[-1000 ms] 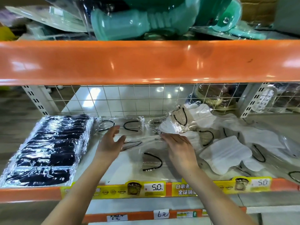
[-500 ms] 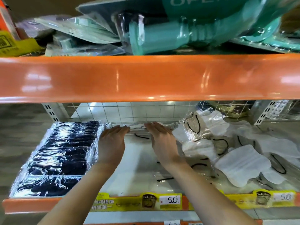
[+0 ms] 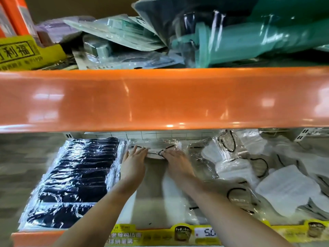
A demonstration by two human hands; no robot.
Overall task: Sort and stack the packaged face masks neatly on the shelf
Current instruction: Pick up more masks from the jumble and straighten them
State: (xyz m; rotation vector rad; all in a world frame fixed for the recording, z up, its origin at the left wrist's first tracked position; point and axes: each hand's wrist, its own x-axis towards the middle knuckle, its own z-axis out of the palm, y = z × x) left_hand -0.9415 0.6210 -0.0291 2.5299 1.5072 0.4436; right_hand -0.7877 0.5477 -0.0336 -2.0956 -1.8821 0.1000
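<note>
Fingers of both hands lay nearly straight and flat on a small stack of clear-wrapped white masks [image 3: 156,150] at the back of the shelf [image 3: 153,207], the left hand [image 3: 132,164] and right hand [image 3: 175,164] pressing rather than gripping. Just left stood the tidy black packs [image 3: 74,180]; to the right sprawled a loose white heap [image 3: 267,175]. Slick film could have let the stack slide or fan out under uneven pressure, and the right forearm might have dragged loose packs off the heap.

Bright glare, perhaps motion blur, edge-warped.
</note>
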